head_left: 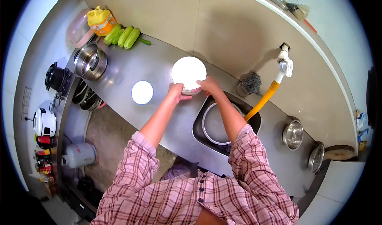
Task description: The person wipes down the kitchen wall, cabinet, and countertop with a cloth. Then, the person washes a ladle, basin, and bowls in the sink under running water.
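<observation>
Both hands hold a round white bowl (189,72) above the steel counter, just behind the sink's left corner. Its top is washed out by glare, so I cannot tell whether it is one piece or a stack; a pinkish pattern shows on the near side. My left hand (178,92) grips the near left edge, thumb on top and a finger stretched out below. My right hand (208,85) closes on the near right edge. A smaller white round dish (142,92) lies on the counter to the left, also overexposed.
A large basin (207,123) sits in the sink (196,125) beneath a yellow hose (262,101). A scouring pad (251,83) tops a cup behind. Steel bowls (293,135) stand right. Green gourds (129,37), a yellow jug (100,21) and a pot (90,61) stand left.
</observation>
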Demonstrator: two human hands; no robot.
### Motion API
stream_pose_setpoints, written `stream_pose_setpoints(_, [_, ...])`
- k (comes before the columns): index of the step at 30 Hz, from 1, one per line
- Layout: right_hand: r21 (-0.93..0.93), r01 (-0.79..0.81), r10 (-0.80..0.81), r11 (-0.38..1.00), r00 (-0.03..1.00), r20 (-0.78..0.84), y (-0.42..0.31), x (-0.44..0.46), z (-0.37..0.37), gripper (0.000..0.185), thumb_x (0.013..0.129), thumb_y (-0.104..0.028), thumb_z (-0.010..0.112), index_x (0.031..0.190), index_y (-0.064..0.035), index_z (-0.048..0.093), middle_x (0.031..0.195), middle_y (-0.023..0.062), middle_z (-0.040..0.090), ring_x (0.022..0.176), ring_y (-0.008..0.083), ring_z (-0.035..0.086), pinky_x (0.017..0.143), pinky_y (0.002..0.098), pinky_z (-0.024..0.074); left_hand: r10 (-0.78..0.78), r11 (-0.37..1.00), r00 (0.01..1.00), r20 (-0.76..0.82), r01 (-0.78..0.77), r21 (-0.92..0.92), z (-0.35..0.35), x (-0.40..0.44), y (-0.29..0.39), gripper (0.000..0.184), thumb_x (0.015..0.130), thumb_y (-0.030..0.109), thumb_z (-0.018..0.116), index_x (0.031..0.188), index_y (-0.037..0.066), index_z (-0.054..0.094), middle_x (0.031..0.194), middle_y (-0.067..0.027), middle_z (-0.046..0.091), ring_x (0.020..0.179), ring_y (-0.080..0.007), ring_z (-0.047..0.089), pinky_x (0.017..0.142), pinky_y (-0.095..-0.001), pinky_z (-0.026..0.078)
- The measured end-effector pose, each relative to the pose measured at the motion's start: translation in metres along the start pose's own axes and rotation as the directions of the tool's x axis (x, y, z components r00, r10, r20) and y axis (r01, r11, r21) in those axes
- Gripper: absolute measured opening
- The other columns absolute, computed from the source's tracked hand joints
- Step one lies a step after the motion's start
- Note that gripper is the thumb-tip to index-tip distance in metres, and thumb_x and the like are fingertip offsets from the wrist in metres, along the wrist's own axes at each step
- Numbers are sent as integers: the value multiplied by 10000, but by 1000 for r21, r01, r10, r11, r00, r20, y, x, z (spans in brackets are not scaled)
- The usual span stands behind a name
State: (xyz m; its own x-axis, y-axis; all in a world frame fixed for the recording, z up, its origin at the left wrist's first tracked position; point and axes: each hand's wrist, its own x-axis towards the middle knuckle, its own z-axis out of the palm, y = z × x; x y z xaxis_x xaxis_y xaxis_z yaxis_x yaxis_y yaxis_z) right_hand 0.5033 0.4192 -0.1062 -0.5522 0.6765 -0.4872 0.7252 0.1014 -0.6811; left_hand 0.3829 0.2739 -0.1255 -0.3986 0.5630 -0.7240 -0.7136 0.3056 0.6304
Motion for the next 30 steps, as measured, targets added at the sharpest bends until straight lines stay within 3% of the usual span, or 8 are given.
stream_pose_setpoints(2, [-201, 147, -204, 969, 932, -301, 14, 20, 5, 565, 766, -344, 746, 1119, 78, 614, 998, 237, 693, 907, 381, 685, 766, 459, 554, -20, 995, 995, -93, 29, 97, 3, -1, 6, 513, 827, 19, 430, 1328, -79, 379, 1148, -282, 582, 881, -464, 667, 590, -501, 631])
stream_pose_setpoints(9, [-249, 98, -111, 963, 993, -41, 3, 33, -11, 382, 817, -288, 686, 1014, 39, 680, 1010, 274, 672, 962, 407, 653, 821, 469, 506, 166, 903, 970, -177, -78, 423, 1, 5, 14, 491, 850, 13, 391, 1336, -58, 370, 1219, -274, 536, 904, -461, 659, 517, -514, 622])
stream_pose_setpoints(12, [-219, 256, -319, 941, 885, -338, 1, 14, -8, 320, 831, -204, 635, 1023, 50, 667, 991, 294, 664, 949, 427, 649, 800, 482, 507, 222, 880, 952, -209, -103, 464, 12, -19, 26, 489, 877, 35, 380, 1360, -39, 343, 1323, -271, 475, 968, -467, 639, 496, -525, 616])
stream_pose_setpoints(17, [112, 375, -209, 920, 712, -670, 33, -24, -19, 231, 799, -89, 537, 965, 56, 608, 799, 275, 665, 740, 436, 658, 639, 492, 517, 367, 793, 913, -179, -207, 574, 8, -24, 34, 461, 890, 68, 403, 1345, -3, 384, 1260, -270, 534, 963, -462, 644, 502, -518, 615])
stream_pose_setpoints(19, [712, 85, 236, 697, 910, -340, 66, -49, -19, 190, 775, -62, 557, 919, 52, 605, 691, 191, 639, 551, 322, 630, 456, 417, 479, 416, 771, 900, -134, -270, 577, 7, -28, 43, 470, 873, 49, 411, 1341, 12, 393, 1231, -262, 558, 970, -449, 648, 507, -499, 619])
stream_pose_setpoints(23, [912, -71, 213, 403, 977, -18, 190, -105, 4, 121, 759, -35, 574, 859, 30, 597, 669, 134, 595, 445, 210, 546, 347, 334, 404, 499, 770, 855, -142, -362, 526, 7, -40, 43, 619, 767, -58, 406, 1372, 65, 363, 1229, -243, 555, 984, -455, 643, 508, -451, 632])
stream_pose_setpoints(26, [765, -385, 528, 516, 846, 70, 242, -135, 4, 216, 751, -19, 555, 958, 42, 562, 709, 177, 608, 544, 281, 618, 437, 390, 480, 542, 797, 835, -91, -478, 369, 16, -67, 41, 677, 736, -65, 397, 1403, 26, 317, 1235, -231, 552, 898, -400, 674, 573, -410, 643])
stream_pose_setpoints(30, [-25, -210, 175, 977, 870, -462, 331, -116, 10, 429, 766, -21, 541, 1190, 8, 485, 876, 239, 613, 772, 392, 656, 659, 461, 537, 363, 916, 932, 9, -358, 180, 20, -87, 33, 739, 660, -25, 465, 1386, 1, 333, 1202, -202, 584, 947, -366, 667, 604, -395, 633])
